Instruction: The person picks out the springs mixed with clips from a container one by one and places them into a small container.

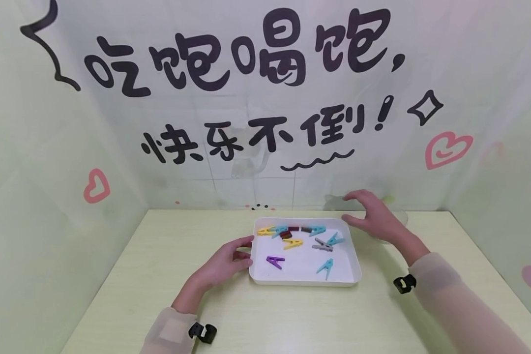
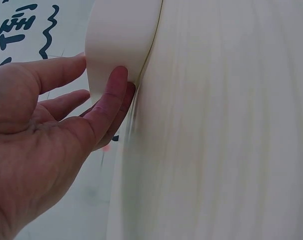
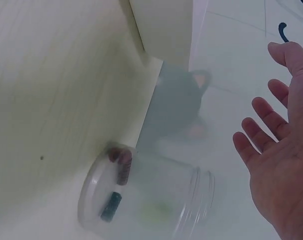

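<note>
A white shallow tray (image 1: 305, 282) lies on the table, holding clothespins: a purple one (image 1: 275, 261), a grey one (image 1: 322, 245), yellow ones (image 1: 293, 243) and several light-blue ones (image 1: 325, 267). Small dark-red pieces (image 1: 285, 235) lie among them near the back. My left hand (image 1: 223, 263) touches the tray's left side with its fingertips; in the left wrist view, they rest against the outer wall (image 2: 122, 35). Above the tray's back right corner, my right hand (image 1: 378, 219) is raised with fingers spread, holding nothing.
A clear jar (image 3: 161, 200) stands right of the tray, partly behind my right hand in the head view. Small dark pieces (image 3: 111, 206) lie at its bottom. A printed wall sheet (image 1: 230, 182) rises at the table's back edge.
</note>
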The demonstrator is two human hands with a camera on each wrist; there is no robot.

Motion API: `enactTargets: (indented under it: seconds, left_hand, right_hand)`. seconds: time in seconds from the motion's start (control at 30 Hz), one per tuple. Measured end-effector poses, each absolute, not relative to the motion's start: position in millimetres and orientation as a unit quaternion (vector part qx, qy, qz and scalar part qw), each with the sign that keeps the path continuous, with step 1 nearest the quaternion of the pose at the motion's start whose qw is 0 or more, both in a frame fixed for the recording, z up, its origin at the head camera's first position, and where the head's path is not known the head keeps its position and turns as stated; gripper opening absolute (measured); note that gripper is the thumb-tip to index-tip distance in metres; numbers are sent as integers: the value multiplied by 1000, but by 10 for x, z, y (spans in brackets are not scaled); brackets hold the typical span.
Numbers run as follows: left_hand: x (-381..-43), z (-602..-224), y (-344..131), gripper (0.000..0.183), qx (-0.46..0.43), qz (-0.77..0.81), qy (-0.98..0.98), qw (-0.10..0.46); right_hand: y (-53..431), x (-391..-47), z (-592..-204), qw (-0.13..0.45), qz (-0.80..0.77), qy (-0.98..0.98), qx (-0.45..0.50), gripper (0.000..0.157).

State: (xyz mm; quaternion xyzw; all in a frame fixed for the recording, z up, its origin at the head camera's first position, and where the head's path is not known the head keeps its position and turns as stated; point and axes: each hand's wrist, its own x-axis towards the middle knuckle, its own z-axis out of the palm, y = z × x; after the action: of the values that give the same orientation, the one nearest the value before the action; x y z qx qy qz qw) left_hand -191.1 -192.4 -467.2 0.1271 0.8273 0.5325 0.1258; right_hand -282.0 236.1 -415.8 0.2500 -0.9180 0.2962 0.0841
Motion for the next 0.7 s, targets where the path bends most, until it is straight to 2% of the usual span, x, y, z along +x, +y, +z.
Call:
enactTargets:
  seconds: [0.23,0.7]
  left_hand:
    - [-1900,-4664,-1930,62,132,534,825,127]
    - [-1905,-4657,-1943,62,139,533,825,131]
  right_hand:
    - [2110,-2881,-4203,45,290,-913,282,41]
    - [1849,-3042,-4300,-28,228,-917,326,29]
